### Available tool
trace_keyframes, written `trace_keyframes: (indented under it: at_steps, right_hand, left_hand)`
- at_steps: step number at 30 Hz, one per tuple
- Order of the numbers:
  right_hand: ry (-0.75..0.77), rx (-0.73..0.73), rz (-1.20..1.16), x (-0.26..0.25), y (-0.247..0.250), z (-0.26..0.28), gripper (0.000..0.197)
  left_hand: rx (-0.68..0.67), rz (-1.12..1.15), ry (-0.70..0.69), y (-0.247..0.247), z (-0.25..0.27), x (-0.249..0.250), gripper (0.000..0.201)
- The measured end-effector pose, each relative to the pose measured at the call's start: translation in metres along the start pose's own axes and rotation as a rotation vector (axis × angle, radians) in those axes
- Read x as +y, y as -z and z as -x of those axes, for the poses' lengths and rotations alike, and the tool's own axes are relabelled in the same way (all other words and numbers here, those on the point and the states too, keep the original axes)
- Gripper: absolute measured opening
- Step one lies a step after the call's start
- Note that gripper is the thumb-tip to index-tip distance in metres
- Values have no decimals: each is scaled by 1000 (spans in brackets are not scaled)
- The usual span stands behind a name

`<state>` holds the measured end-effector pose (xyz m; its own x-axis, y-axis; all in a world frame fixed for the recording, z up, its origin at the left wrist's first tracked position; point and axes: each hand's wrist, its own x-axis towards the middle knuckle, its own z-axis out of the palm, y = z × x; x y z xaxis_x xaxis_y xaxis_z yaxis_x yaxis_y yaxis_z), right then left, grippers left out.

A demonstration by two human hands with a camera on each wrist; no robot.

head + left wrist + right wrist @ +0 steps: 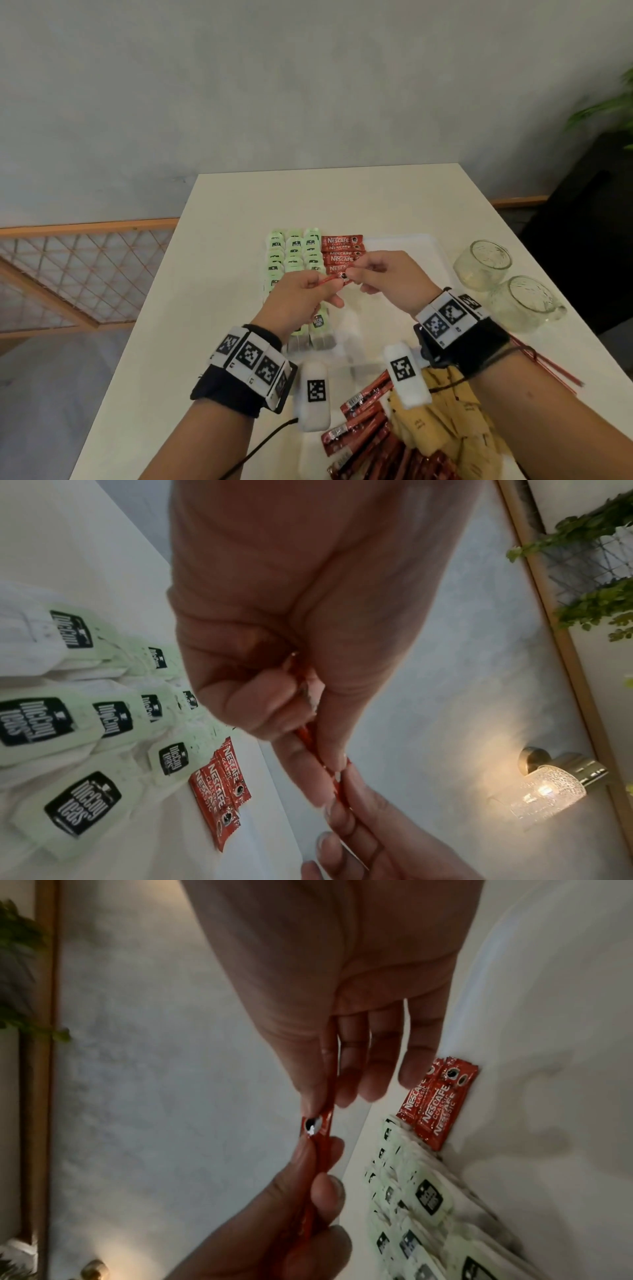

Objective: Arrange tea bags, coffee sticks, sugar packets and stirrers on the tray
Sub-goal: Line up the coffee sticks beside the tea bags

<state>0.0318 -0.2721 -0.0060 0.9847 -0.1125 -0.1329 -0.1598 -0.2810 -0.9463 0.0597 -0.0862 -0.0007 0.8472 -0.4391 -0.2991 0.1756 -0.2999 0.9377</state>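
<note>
Both hands pinch one coffee stick (94, 281) — left hand (301, 301), right hand (387, 274) — squaring it above the tray's (435, 253) red row.

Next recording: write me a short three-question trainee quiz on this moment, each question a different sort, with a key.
1. True or false: the coffee stick held above the tray is pinched by one hand only.
2. Multiple choice: what lies directly left of the red coffee sticks already on the tray? A) glass cups B) green tea bags C) brown sugar packets
3. Fill in: the two glass cups stand on the table to the ____ of the tray.

Key
1. False: the left hand and the right hand each pinch one end.
2. B: the green tea bags lie in rows beside them.
3. Right.
</note>
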Motion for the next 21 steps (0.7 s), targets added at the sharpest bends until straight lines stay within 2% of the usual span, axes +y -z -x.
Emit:
trace_keyframes:
  at_steps: [4,7,8,10,12,17,21]
  right_hand:
    - [-6,122,-69,5,12,11,6]
    - [-24,153,-129,3,17,20,6]
    - [-28,153,-133,1,18,23,8]
    - [-53,128,-138,-3,17,28,11]
    - [-91,83,-158,-11,17,31,12]
    - [-83,-39,-51,-26,9,35,18]
    - [-55,-66,-17,-28,-3,36,23]
  left_hand:
    - [53,5,-16,5,5,-4,11]
    - [59,102,-21,6,11,-4,3]
    - [74,126,-34,6,14,-2,9]
    - [113,149,-48,3,20,0,24]
    - [151,137,-40,1,25,2,29]
    - [169,98,-33,-9,27,6,17]
    - [169,41,-45,-19,28,9,17]
